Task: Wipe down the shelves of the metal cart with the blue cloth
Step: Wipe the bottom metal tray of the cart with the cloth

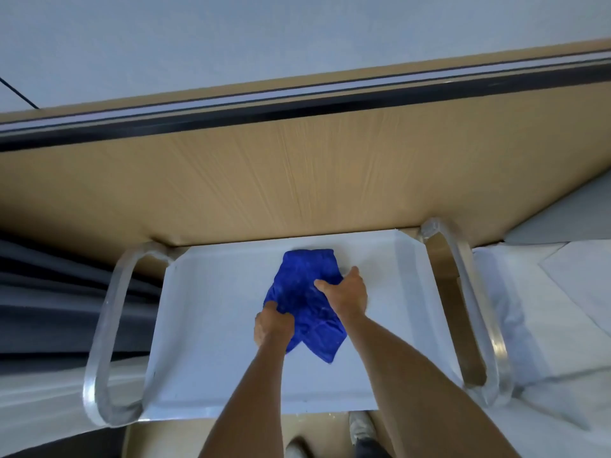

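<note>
The blue cloth (pixel 305 294) lies crumpled on the top shelf (pixel 205 328) of the metal cart, near the middle. My left hand (pixel 272 325) grips the cloth's near left edge with curled fingers. My right hand (pixel 345 294) rests on the cloth's right side, fingers bent and pinching the fabric. The shelf is a pale, flat tray with a raised rim. Lower shelves are hidden beneath it.
Curved metal handles stand at the cart's left end (pixel 105 342) and right end (pixel 479 312). A wooden panel (pixel 264 180) backs the cart. A white bed (pixel 545 309) is at the right, dark curtain (pixel 49 292) at the left. My shoes (pixel 360 428) show below.
</note>
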`<move>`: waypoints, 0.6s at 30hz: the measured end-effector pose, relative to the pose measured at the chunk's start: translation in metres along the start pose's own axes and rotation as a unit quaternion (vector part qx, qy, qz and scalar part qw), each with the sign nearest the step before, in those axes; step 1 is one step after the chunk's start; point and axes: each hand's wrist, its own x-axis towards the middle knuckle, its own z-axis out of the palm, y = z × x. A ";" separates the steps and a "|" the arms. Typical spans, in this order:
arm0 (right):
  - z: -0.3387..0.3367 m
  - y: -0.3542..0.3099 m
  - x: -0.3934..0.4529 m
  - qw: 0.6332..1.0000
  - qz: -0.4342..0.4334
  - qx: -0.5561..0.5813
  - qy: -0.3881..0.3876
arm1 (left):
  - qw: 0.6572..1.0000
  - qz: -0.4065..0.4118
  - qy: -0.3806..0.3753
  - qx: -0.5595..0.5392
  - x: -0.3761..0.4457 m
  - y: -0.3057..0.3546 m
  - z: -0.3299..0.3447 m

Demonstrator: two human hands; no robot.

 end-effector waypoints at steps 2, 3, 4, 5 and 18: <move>0.010 -0.001 -0.001 0.998 0.052 -0.015 -0.032 | 1.000 -0.003 -0.007 -0.008 0.002 0.004 0.006; 0.017 0.001 -0.004 0.997 0.057 -0.032 -0.034 | 1.000 -0.004 -0.013 -0.016 0.000 0.003 0.008; 0.023 0.004 -0.007 0.998 0.053 -0.038 -0.026 | 1.000 -0.005 -0.022 -0.022 -0.002 0.000 0.008; 0.028 0.006 -0.013 0.999 0.040 -0.023 -0.018 | 0.999 -0.005 -0.036 -0.028 -0.005 -0.003 0.005; 0.042 0.025 -0.174 0.956 0.083 0.214 -0.181 | 0.984 -0.042 -0.019 -0.171 -0.063 -0.109 -0.064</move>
